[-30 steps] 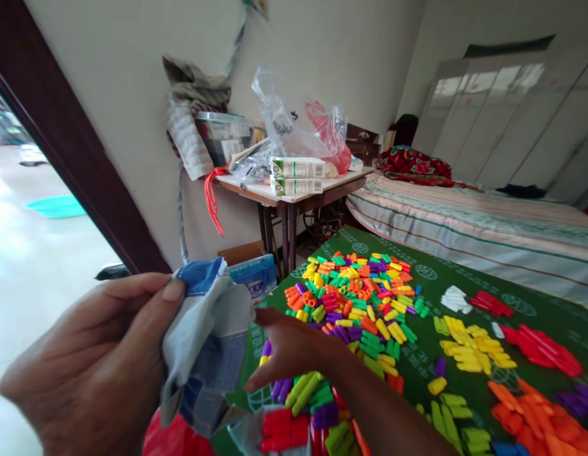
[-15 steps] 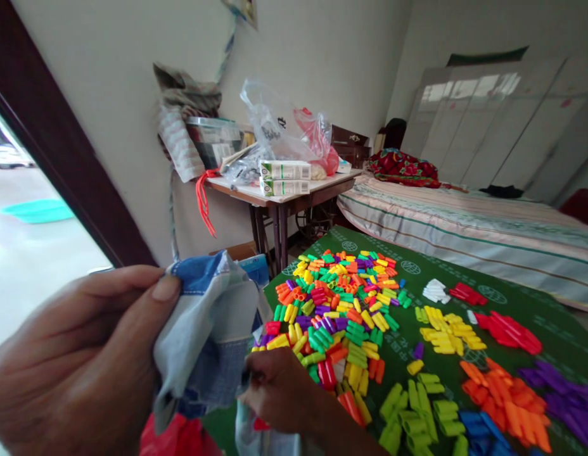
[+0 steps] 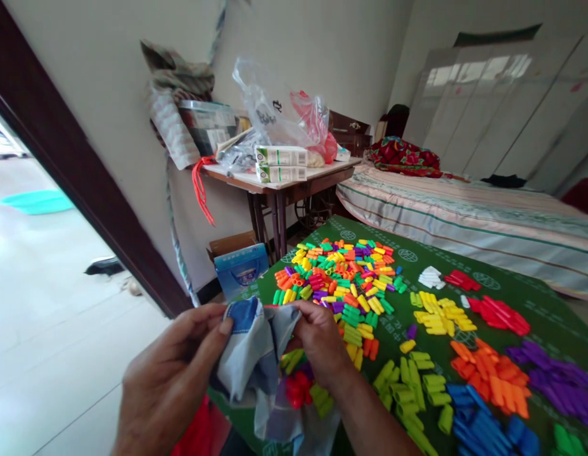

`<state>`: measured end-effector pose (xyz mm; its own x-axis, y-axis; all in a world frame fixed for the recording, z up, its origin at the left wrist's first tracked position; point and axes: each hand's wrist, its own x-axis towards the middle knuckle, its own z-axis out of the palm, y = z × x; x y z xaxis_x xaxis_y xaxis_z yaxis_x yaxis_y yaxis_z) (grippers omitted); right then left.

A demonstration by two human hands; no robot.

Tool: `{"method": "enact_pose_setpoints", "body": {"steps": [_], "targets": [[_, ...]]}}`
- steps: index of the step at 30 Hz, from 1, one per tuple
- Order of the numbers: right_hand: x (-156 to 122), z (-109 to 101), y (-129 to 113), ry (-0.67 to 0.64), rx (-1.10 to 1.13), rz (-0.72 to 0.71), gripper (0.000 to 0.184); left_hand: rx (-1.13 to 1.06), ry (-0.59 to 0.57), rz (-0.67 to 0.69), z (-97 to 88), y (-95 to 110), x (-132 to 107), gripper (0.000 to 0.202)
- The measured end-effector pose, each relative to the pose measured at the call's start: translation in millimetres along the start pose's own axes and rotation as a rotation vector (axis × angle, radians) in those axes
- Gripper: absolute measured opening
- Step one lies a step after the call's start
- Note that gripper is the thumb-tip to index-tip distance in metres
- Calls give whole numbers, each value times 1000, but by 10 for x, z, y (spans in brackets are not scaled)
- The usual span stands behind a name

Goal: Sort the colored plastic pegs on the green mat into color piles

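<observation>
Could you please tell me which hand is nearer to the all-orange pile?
Right. The right hand pinches the cloth, to the left of the all-orange pile; the left hand is farther left, across the cloth.

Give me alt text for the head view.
A person's left hand and right hand pinch blue patchwork cloth in front of a printed green tabletop, where colourful plastic tubes lie in a mixed pile and single-colour groups. Behind are a cluttered table and a bed.
</observation>
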<state>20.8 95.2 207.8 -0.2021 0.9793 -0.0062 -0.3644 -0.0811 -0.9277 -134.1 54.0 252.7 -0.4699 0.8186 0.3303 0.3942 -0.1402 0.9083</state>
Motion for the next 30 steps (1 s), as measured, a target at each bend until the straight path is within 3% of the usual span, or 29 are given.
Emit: {"method": "enact_pose_setpoints", "body": {"steps": [3,8,11,14,18,20,22,25,30], "targets": [[-8,-13,-5,14,-11,-29,21,-66,-265,-134,39,-150,-48,54],[45,-8,83,24,-20,-158,14,-116,-488,-283,145,-437,-226,84],[64,6,108,0,-52,-126,18,-90,-445,-280,234,-554,-319,86],[-53,-2,118,-42,-207,-171,27,-3,-327,-257,291,-642,-348,72],[-519,-98,398,55,-845,-442,48,4,-216,-261,292,-753,-370,57],[-787,-188,667,7,-1146,-611,54,-17,-177,-283,277,-786,-395,55],[-977,-291,930,-59,-1322,-708,51,-62,-153,-338,261,-780,-412,54],[-1065,-421,1186,-68,-1454,-740,39,-231,-153,-482,228,-685,-389,46],[-1002,-471,1289,10,-1400,-805,23,-414,-154,-581,144,-474,-274,31]]}}
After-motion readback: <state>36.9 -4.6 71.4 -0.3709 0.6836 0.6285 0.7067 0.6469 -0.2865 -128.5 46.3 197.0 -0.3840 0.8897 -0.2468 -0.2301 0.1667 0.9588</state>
